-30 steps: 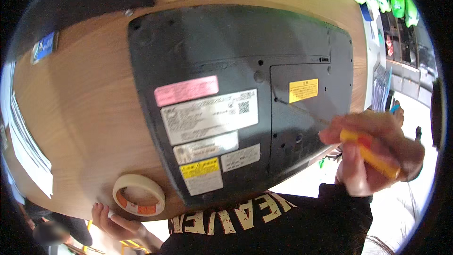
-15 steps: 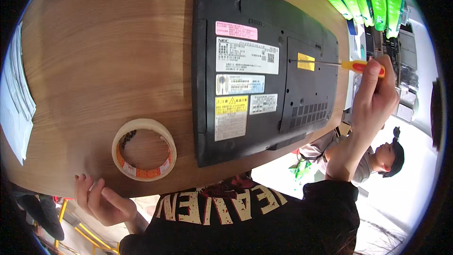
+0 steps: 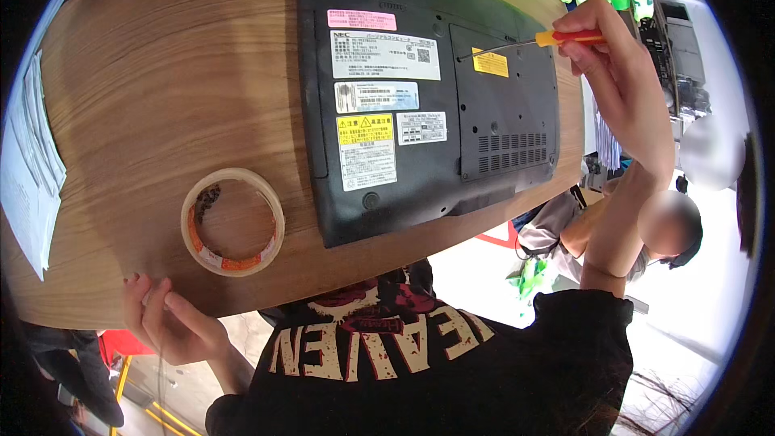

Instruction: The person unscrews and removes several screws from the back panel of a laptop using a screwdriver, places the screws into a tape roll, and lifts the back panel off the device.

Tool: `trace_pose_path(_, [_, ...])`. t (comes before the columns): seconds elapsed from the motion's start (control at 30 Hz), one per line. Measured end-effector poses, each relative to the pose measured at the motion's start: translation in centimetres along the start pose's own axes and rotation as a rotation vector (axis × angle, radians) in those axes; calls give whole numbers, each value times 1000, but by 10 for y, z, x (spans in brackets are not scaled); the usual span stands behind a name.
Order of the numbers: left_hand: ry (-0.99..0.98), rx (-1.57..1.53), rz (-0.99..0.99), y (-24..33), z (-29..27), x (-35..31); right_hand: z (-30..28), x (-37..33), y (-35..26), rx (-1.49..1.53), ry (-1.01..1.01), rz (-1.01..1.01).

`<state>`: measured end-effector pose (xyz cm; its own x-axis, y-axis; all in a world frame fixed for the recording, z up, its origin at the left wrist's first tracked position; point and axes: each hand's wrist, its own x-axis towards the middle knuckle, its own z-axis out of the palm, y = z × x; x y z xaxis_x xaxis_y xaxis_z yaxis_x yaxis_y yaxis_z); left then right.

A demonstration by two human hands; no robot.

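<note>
1. My right hand [image 3: 609,64] is clamped on the screwdriver [image 3: 569,37], tip at a screw hole [image 3: 460,58]; can't tell if seated
2. Laptop [image 3: 436,97] lies underside up on the surface [image 3: 153,129], right of the tape roll [image 3: 232,266]
3. Risk: tip could slip and scratch the panel [image 3: 504,101], since the shaft looks slanted; an off-axis push might chew the screw head
4. Laptop might skid; my left hand [image 3: 182,327], fingers loosely apart, isn't bracing it
5. Materials: matte black plastic shell, slotted vent, glossy red-yellow handle, thin metal shaft, cream ring-shaped tape, streaky wood-grain surface
</note>
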<state>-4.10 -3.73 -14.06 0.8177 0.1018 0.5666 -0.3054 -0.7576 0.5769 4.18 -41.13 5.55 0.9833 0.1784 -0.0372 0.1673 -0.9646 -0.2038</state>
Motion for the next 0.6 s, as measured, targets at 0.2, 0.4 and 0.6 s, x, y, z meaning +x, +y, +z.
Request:
trace_pose_path(0.2, [47, -21, 33, 2, 4, 0, 4, -6, 9, -352, 68, 222])
trace_pose_path(0.4, [16, 41, 76, 4, 0, 5, 27, 12, 2, -352, 380, 178])
trace_pose_path(0.6, [7, -21, 35, 13, 7, 7, 4, 3, 23, 680, -43, 92])
